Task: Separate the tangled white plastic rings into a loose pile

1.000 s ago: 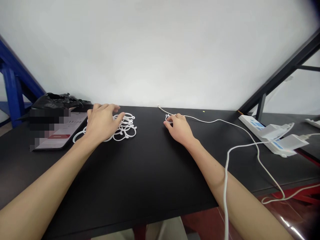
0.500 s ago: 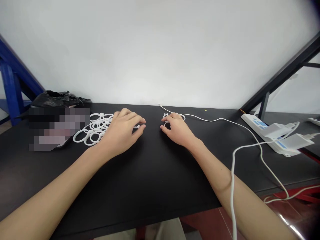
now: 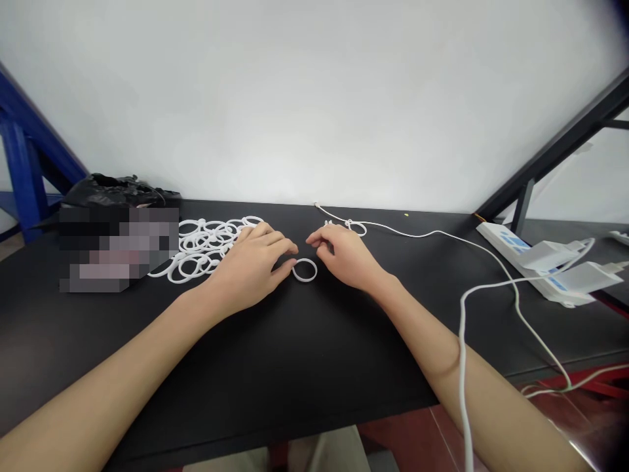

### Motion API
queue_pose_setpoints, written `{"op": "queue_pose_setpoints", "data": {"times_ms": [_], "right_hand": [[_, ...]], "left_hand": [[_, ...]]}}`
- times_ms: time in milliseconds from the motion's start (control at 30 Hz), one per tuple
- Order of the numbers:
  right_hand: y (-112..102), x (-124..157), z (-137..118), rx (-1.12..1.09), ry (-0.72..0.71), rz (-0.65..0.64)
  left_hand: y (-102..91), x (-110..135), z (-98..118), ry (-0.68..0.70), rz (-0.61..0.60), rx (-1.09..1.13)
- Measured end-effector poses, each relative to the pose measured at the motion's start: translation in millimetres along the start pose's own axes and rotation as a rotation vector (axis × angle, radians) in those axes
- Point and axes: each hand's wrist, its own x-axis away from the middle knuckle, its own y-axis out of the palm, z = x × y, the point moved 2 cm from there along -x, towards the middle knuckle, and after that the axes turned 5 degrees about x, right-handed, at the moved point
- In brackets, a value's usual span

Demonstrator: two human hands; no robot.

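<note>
My left hand (image 3: 253,265) is over the black table, its thumb and forefinger closed at the left edge of a white ring (image 3: 305,280). The ring is thin and round, and its small knob is mostly hidden at the fingertips. Beside and partly under that hand lies a pile of similar white rings (image 3: 189,269). Facing it, my right hand (image 3: 346,254) has bent fingers held apart from the thumb, with nothing visible between them. Just behind the right hand lie another white ring (image 3: 361,233) and a small white piece, partly covered.
A black plastic bag (image 3: 115,191) and a blurred-out object (image 3: 118,252) stand at the left. White cable (image 3: 417,235) runs to the right; another crosses over my right forearm. A power strip (image 3: 508,241) with plugged-in adapters lies right. A pale wall (image 3: 314,98) rises behind the table (image 3: 275,373).
My left hand has moved right, bringing a white ring into view at its fingertips. More of the pile now shows. My right hand has shifted slightly left, away from the ring behind it.
</note>
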Motion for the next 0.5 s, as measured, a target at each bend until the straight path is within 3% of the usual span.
{"op": "queue_pose_setpoints", "data": {"times_ms": [267,400,500], "right_hand": [[4,7,-13,-0.024,-0.089,-0.222],[7,5,-11,-0.073,-0.054,-0.135],[6,3,-10,-0.244,-0.006,-0.024]], "left_hand": [[-7.2,-2,-3,-0.013,0.061,-0.056],[-8.6,-1,-1,-0.031,0.063,-0.037],[-9.7,-2,3,-0.065,0.054,-0.007]]}}
